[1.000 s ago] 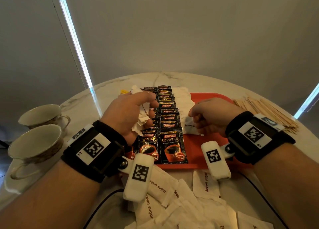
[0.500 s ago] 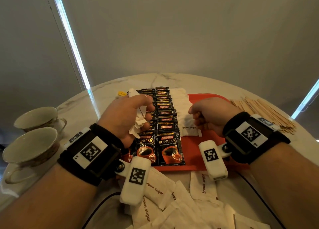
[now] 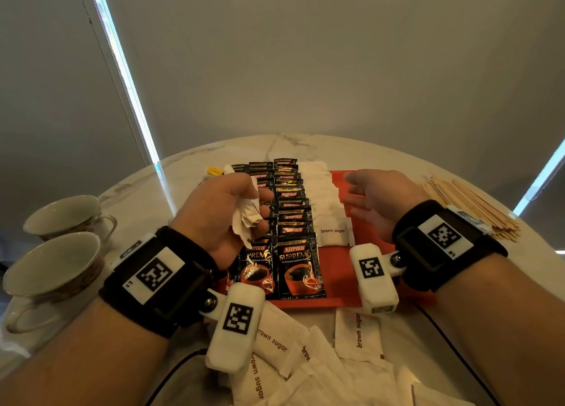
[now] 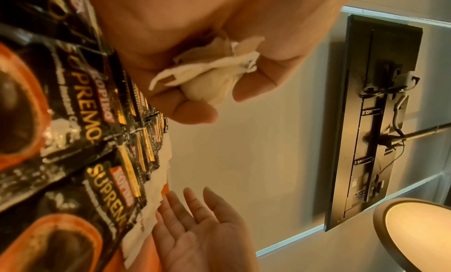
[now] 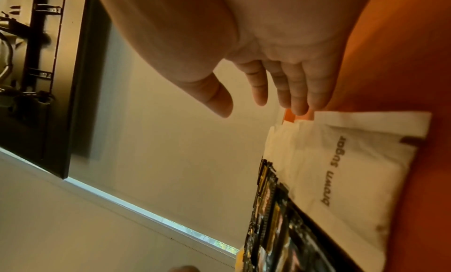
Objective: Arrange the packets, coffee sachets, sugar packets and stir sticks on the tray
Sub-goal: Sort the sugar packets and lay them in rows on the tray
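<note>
The left hand (image 3: 220,213) is clenched around a bunch of brown sugar packets (image 3: 247,219), held just above the Kopiko coffee sachets (image 3: 293,222) on the red tray (image 3: 342,298). The right hand (image 3: 376,197) is spread flat and holds nothing, its edge against the tray beside the white sugar row (image 3: 324,204). My worry is that a careless sweep of that flat hand could shove the overlapped row askew, or the squeezed bunch could spill onto the sachets. The tray's right half has bare room. The stir sticks (image 3: 470,204) lie off the tray's right edge, and loose packets (image 3: 357,332) lie off its near edge.
</note>
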Action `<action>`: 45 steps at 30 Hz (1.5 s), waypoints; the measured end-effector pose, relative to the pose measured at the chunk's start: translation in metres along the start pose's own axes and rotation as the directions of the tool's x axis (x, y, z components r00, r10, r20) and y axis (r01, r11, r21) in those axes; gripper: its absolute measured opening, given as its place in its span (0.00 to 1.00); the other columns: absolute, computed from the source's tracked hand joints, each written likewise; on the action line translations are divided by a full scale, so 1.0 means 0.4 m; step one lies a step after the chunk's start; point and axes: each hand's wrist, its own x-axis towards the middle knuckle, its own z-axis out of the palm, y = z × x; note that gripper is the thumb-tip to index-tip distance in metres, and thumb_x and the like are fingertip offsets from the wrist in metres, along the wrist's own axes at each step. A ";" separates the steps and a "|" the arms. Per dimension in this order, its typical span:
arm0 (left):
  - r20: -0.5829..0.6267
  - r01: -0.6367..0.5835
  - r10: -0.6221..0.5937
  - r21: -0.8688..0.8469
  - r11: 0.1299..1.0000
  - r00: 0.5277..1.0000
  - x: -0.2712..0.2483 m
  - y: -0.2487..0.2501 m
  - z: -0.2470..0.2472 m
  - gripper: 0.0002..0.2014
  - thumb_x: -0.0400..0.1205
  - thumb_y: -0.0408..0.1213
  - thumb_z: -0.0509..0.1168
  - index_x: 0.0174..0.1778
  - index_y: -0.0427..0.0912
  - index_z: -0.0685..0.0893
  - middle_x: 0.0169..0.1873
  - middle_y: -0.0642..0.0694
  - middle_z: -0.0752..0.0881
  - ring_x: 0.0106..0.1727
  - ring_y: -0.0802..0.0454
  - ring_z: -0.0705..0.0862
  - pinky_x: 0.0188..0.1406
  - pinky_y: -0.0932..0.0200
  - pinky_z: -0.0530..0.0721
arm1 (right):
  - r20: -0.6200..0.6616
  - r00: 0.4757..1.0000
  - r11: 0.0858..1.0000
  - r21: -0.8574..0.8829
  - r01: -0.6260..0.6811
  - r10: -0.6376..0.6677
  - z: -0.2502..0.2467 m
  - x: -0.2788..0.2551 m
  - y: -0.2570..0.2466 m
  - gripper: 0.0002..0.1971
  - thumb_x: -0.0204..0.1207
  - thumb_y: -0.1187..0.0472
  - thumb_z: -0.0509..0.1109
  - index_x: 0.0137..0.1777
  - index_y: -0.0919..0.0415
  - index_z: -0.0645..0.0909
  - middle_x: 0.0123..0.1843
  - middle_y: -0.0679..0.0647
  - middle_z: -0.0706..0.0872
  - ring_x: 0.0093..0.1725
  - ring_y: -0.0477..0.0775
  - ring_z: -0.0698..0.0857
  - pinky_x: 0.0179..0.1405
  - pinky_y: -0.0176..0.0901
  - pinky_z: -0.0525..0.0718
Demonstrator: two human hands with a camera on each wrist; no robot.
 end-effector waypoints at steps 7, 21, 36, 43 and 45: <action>0.131 0.060 -0.040 -0.149 0.987 0.991 -0.018 0.000 0.017 0.20 0.85 0.14 0.52 0.66 0.40 0.74 0.56 0.29 0.92 0.55 0.31 0.93 0.48 0.41 0.94 | 0.024 0.968 0.962 -0.101 0.252 -0.251 0.020 -0.024 -0.015 0.04 0.77 0.56 0.77 0.45 0.53 0.92 0.50 0.51 0.93 0.57 0.53 0.89 0.61 0.56 0.88; 0.151 -0.105 0.076 0.192 0.976 0.986 -0.019 -0.016 0.012 0.19 0.80 0.37 0.75 0.65 0.35 0.86 0.46 0.39 0.93 0.32 0.53 0.87 0.19 0.65 0.82 | 0.357 0.876 0.933 -0.031 0.359 -0.325 0.064 -0.128 -0.038 0.05 0.80 0.65 0.76 0.52 0.64 0.88 0.45 0.59 0.93 0.42 0.54 0.91 0.39 0.46 0.87; 0.083 -0.139 0.123 0.230 0.963 0.989 -0.015 -0.026 0.018 0.07 0.84 0.27 0.71 0.55 0.40 0.85 0.35 0.43 0.88 0.27 0.54 0.81 0.15 0.64 0.74 | 0.340 0.912 0.972 0.045 0.229 -0.231 0.023 -0.166 -0.019 0.03 0.76 0.67 0.78 0.48 0.63 0.88 0.43 0.60 0.92 0.36 0.52 0.88 0.34 0.42 0.89; 0.089 -0.147 0.126 0.288 0.946 0.988 -0.015 -0.038 0.018 0.02 0.85 0.32 0.71 0.52 0.42 0.88 0.35 0.45 0.87 0.28 0.56 0.81 0.18 0.64 0.76 | 0.148 0.982 0.987 -0.097 0.130 -0.115 0.009 -0.130 -0.007 0.06 0.79 0.70 0.74 0.47 0.59 0.90 0.43 0.59 0.91 0.34 0.51 0.82 0.27 0.42 0.81; 0.070 -0.139 0.125 0.256 0.957 0.990 -0.010 -0.036 0.013 0.01 0.85 0.33 0.71 0.49 0.42 0.87 0.33 0.46 0.87 0.27 0.55 0.80 0.17 0.64 0.75 | 0.054 0.999 0.985 -0.173 0.015 -0.006 -0.006 -0.115 -0.005 0.07 0.78 0.72 0.71 0.49 0.63 0.88 0.44 0.61 0.87 0.32 0.53 0.79 0.23 0.40 0.77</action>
